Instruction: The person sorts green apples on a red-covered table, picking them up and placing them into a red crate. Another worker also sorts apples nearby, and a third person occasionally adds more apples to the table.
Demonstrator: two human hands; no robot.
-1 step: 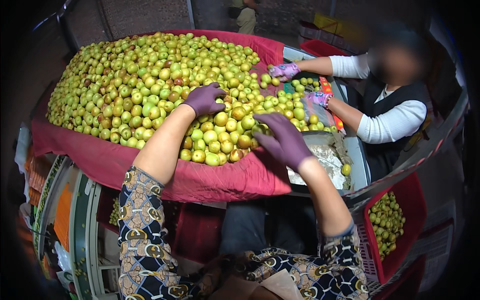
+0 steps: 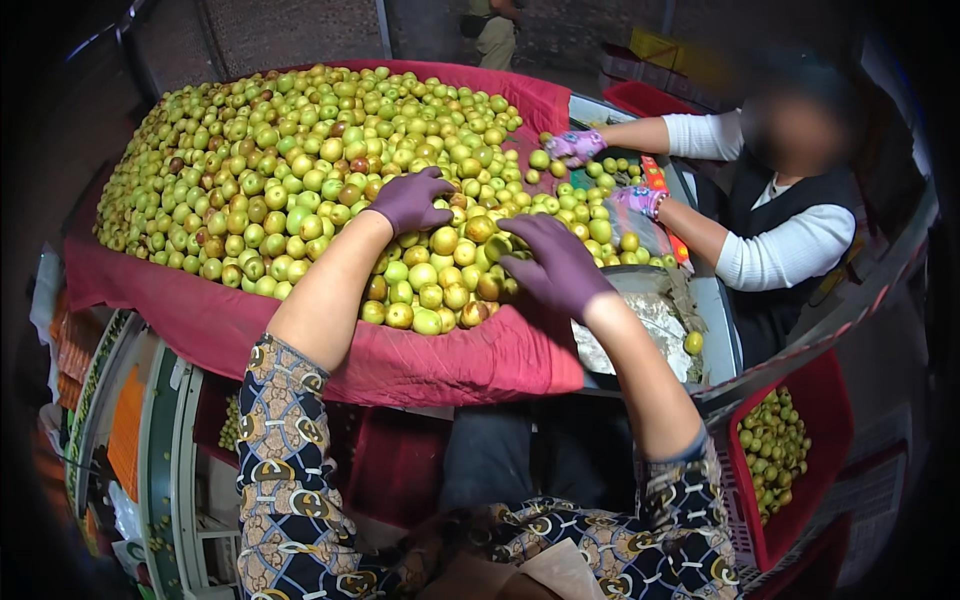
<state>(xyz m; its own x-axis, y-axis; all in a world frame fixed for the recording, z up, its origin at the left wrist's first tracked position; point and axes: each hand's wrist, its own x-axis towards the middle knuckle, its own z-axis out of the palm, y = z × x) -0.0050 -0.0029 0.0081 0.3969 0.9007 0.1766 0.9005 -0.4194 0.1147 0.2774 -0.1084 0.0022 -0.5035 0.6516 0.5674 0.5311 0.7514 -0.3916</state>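
Note:
A big heap of green jujubes [image 2: 290, 180], some with brown patches, lies on a red cloth [image 2: 420, 355] before me. My left hand [image 2: 412, 202], in a purple glove, rests on the heap with fingers spread and bent over the fruit. It holds nothing that I can see. My right hand [image 2: 556, 262], gloved alike, is at the heap's right front edge. Between its thumb and forefinger sits a dull green jujube [image 2: 496, 248]; the other fingers partly hide behind the hand.
Across on the right, a co-worker's flower-patterned gloves [image 2: 575, 147] handle fruit on a grey-edged table [image 2: 722, 335]. One stray jujube [image 2: 692, 342] lies there. A red crate [image 2: 835, 405] of jujubes stands low at right. Rounded machine rails [image 2: 165, 470] are at lower left. Another person [image 2: 495, 40] stands far back.
My right hand has shifted slightly left and down, toward the heap, and is less blurred. My left hand has stayed in place. The co-worker's far hand has moved a little right.

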